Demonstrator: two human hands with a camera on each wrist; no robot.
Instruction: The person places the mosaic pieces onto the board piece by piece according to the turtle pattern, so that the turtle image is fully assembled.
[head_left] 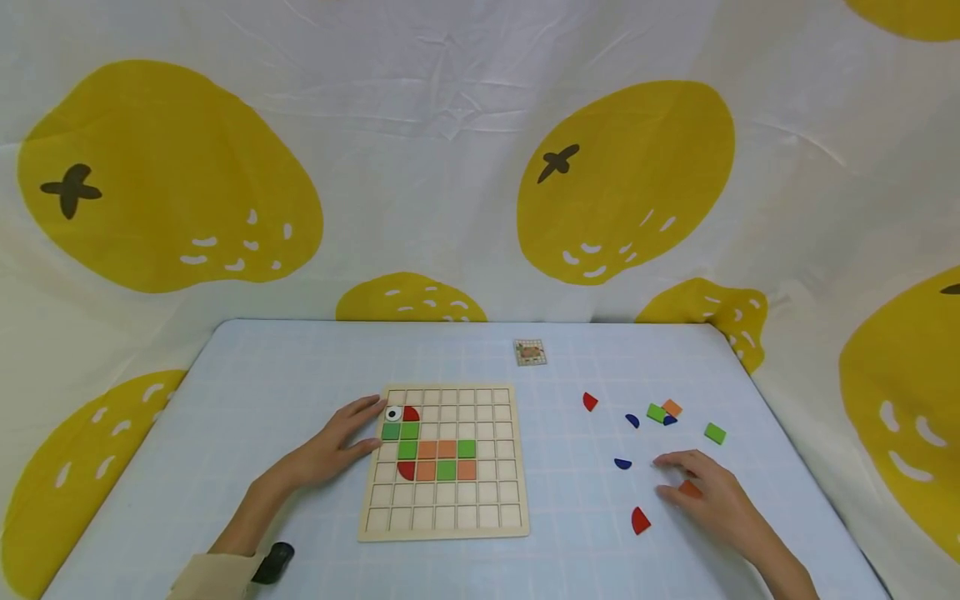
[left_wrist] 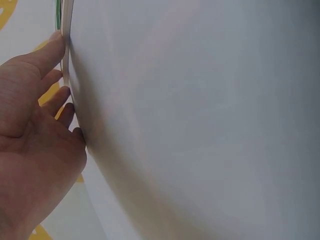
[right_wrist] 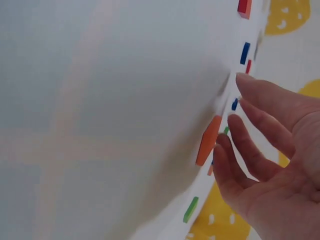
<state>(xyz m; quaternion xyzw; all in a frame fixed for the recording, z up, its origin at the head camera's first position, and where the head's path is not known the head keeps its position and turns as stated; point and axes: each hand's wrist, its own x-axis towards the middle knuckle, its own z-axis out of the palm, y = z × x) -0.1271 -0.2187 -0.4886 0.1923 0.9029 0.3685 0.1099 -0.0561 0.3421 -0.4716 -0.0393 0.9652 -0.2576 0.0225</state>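
Note:
A wooden grid board (head_left: 444, 521) lies on the table, with green, orange and red pieces and an eye tile (head_left: 393, 413) in its upper left and middle cells. At its left edge my left hand (head_left: 324, 454) rests with relaxed fingers; the left wrist view shows the fingertips along the board's side. My right hand (head_left: 708, 492) hovers over the table at the right, fingers loosely bent and apart, with no piece between them. Under it lies an orange piece (head_left: 690, 489), partly covered in the head view; the right wrist view shows this orange piece (right_wrist: 208, 140) beside the fingers.
Around the right hand lie red quarter pieces (head_left: 640, 521), dark blue half-rounds (head_left: 622, 463), green squares (head_left: 715, 433) and another orange square (head_left: 672, 407). A small picture card (head_left: 530, 352) is behind the board. A dark object (head_left: 274, 562) is by the left sleeve.

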